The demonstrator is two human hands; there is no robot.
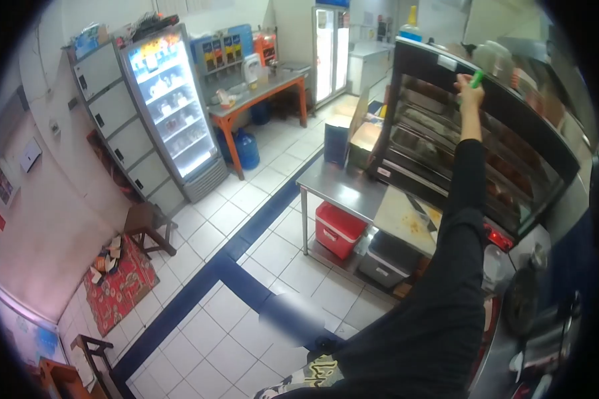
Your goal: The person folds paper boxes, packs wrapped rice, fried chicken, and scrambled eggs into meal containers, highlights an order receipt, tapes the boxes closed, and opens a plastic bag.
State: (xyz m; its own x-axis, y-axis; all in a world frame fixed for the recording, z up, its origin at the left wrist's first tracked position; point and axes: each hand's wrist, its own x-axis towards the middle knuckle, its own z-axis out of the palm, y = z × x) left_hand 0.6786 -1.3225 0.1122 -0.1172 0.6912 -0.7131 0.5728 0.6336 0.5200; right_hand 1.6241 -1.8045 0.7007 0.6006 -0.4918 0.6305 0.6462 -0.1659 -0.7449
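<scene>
My right hand (471,92), at the end of an outstretched dark sleeve, is raised at the top edge of a black-framed display case (424,54). Its fingers are closed around a small bright green object (476,78), whose kind I cannot make out. Behind the case's front panel are several shelves with trays, dim and partly covered by my arm. Below the case, a white cutting board (396,216) lies on the steel table (343,189), with a knife (420,214) and yellowish scraps on it. My left hand is out of view.
A red cooler (339,229) and a grey cooler (387,259) stand under the steel table. Cardboard boxes (366,139) sit beside the display case. Across the tiled floor are a lit drinks fridge (173,106), an orange-legged table (273,86) and a wooden stool (146,223).
</scene>
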